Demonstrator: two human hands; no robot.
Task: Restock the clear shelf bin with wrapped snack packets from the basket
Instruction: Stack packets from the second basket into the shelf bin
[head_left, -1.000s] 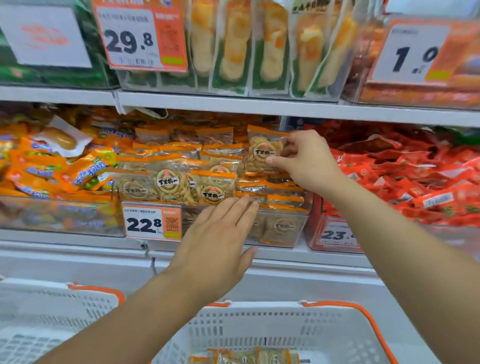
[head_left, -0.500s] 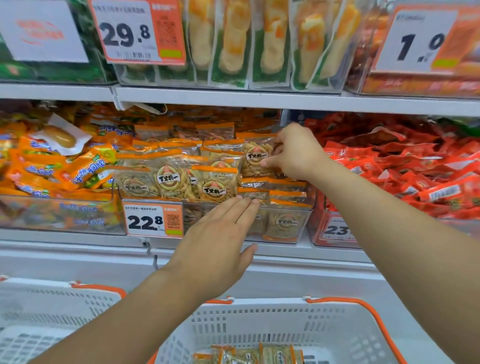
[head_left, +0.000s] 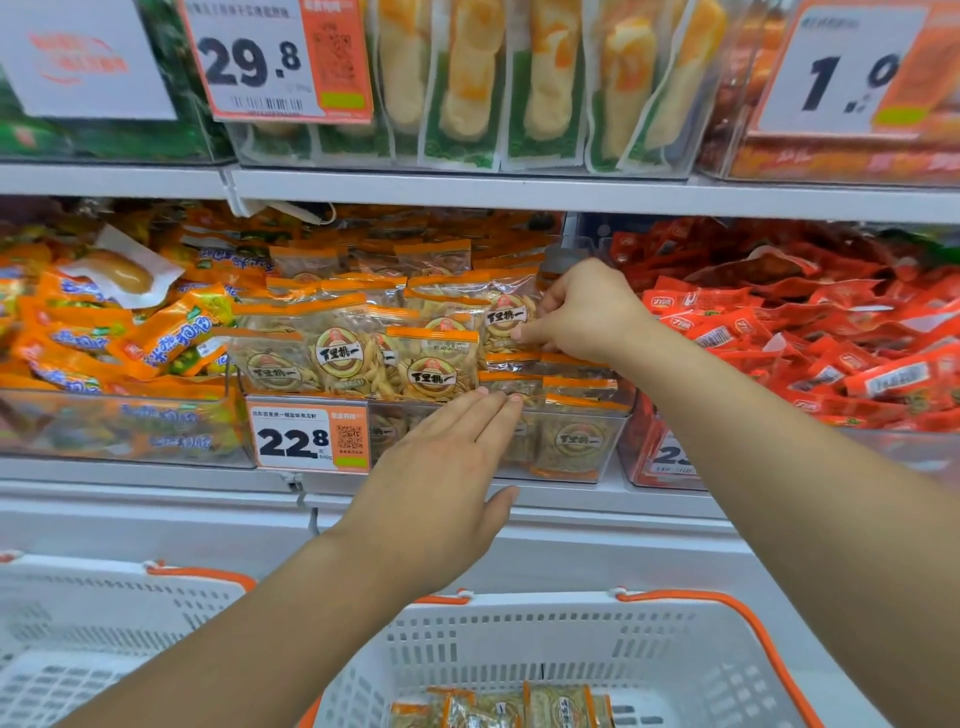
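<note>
Pinching a clear, orange-edged wrapped snack packet (head_left: 506, 317) between curled fingers, the right hand (head_left: 587, 312) held it upright over the back right of the clear plastic shelf bin (head_left: 582, 441) on the white middle shelf. That bin was heaped with matching packets, some standing, some flat. The left hand (head_left: 441, 478) lay flat, fingers straight and together, their tips touching the bin's front rim and holding nothing. A clear bin of orange and yellow wrapped sweets (head_left: 104, 426) sat just left; a bin of red sachets (head_left: 810, 332) sat just right. Below, the white perforated plastic basket with orange handles (head_left: 675, 660) held a few more packets at its bottom.
</note>
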